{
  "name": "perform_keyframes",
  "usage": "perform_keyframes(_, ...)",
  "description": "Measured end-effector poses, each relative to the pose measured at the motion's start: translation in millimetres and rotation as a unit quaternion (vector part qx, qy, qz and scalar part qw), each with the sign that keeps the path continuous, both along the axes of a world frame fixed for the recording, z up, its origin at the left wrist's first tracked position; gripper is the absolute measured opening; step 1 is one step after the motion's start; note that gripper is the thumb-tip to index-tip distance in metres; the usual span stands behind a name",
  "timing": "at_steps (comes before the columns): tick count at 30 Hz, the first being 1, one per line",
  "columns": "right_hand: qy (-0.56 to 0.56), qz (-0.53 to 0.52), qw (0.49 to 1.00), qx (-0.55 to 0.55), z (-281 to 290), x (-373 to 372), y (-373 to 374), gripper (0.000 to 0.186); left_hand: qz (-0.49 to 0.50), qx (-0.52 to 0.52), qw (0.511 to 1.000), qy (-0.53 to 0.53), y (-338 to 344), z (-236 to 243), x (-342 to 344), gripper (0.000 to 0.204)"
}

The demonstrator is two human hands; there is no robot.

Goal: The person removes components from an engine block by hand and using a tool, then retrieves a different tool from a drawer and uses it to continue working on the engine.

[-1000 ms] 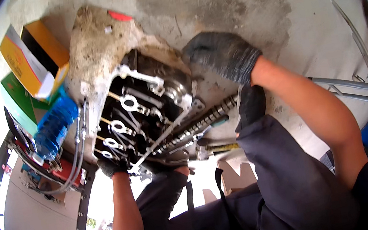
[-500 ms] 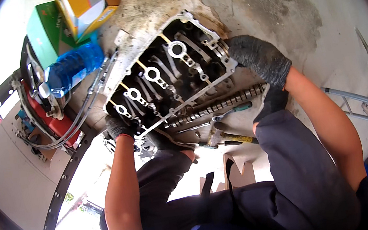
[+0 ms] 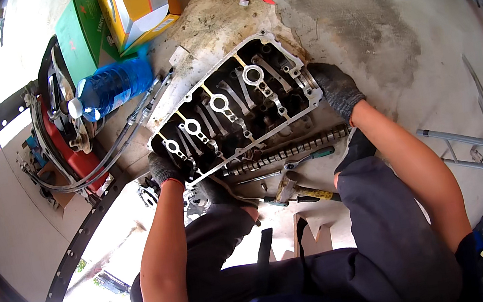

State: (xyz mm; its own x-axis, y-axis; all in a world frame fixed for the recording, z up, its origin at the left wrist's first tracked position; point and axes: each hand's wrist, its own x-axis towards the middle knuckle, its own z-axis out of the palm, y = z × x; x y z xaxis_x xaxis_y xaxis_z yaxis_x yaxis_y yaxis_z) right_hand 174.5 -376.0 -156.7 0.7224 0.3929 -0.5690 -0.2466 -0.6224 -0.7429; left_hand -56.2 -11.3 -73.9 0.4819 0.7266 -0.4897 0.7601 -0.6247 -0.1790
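Note:
Across the middle lies an engine cylinder head [image 3: 220, 101], a slanted metal casting with round bearing rings and dark recesses. My left hand [image 3: 165, 168], in a dark knitted glove, is closed on its near left end. At the right end my right hand [image 3: 336, 89], gloved alike, grips the casting, with some fingers hidden by it. Along the near side of the casting a camshaft [image 3: 291, 151] lies on the floor. Closer to me are a ratchet [image 3: 310, 157] with a green-ended handle and a hammer [image 3: 288, 186] with a yellow-and-black handle.
Stained cardboard [image 3: 216, 15] extends beyond the casting. At the far left stand a green box [image 3: 83, 37], a yellow box [image 3: 138, 8] and a blue bottle [image 3: 115, 88], with cables [image 3: 123, 146] nearby. A grey metal frame [image 3: 468, 140] is on the right. My shoes flank the tools.
The whole view has shifted and turned slightly, so the casting appears a little lower and farther right. Both hands keep their hold at its ends.

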Motion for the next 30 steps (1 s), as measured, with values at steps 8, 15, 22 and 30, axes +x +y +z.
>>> perform_keyframes(8, -0.124, 0.076, 0.988, -0.059, 28.1, 0.9, 11.8, 0.035, 0.014, 0.022, 0.998, 0.049, 5.0, -7.1, -4.6, 0.073)
perform_keyframes(15, -0.158, 0.319, 0.924, -0.136, 36.2, 27.5, 12.5, 0.033, -0.014, 0.02, 0.999, 0.035, 2.4, -3.2, -1.4, 0.072)
perform_keyframes(22, -0.064, 0.15, 0.986, -0.024, 56.7, 30.4, 10.3, 0.033, 0.021, 0.032, 0.995, 0.089, 8.9, -11.0, -8.0, 0.076)
perform_keyframes(30, 0.304, -0.148, 0.934, 0.114, 59.1, 17.0, 9.7, 0.039, -0.031, 0.031, 0.99, 0.137, 14.8, -17.9, -13.0, 0.085)
